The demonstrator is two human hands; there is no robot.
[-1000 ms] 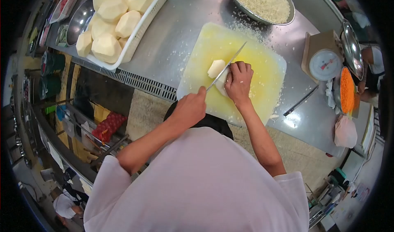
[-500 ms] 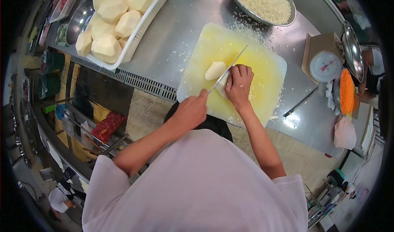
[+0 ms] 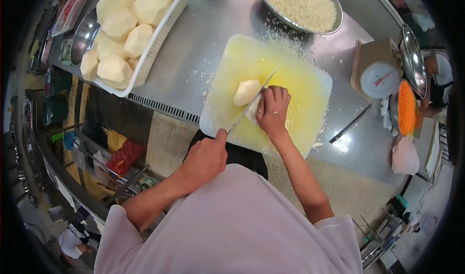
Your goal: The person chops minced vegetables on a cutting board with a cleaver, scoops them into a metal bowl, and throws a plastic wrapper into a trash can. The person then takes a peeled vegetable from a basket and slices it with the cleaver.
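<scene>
Head view: my left hand [image 3: 206, 157] was closed around the grip of a long, thin metal knife [image 3: 253, 99], its blade slanting up and away to the right over a yellow-stained, translucent white cutting board [image 3: 305, 94]. My right hand [image 3: 274, 110] had its fingers bent and drawn together, pressing down on a pale, cream-coloured vegetable piece [image 3: 253, 113] that lay partly hidden beneath them. The blade ran along the left side of those fingers, between them and a second, smooth cream chunk [image 3: 247, 92] resting on the board. I could not tell how deep the edge sat in the held piece.

The board lay at the near edge of a stainless steel table [image 3: 193, 41] dusted with pale crumbs. To its upper left stood a white plastic basket [image 3: 160, 36] full of large, faceted, peeled cream vegetables [image 3: 115, 70]. Beyond the board, a round metal bowl [image 3: 334, 31] held finely chopped pale bits [image 3: 300, 5]. Over to the right, a long dark tool [image 3: 349, 124] lay aslant, well apart from my hands, near a box-shaped scale with a round dial [image 3: 380, 80]. Past it were orange shreds [image 3: 406, 108] and a pinkish plastic bag [image 3: 404, 156]. A person in white [image 3: 71, 242] showed at the lower left.
</scene>
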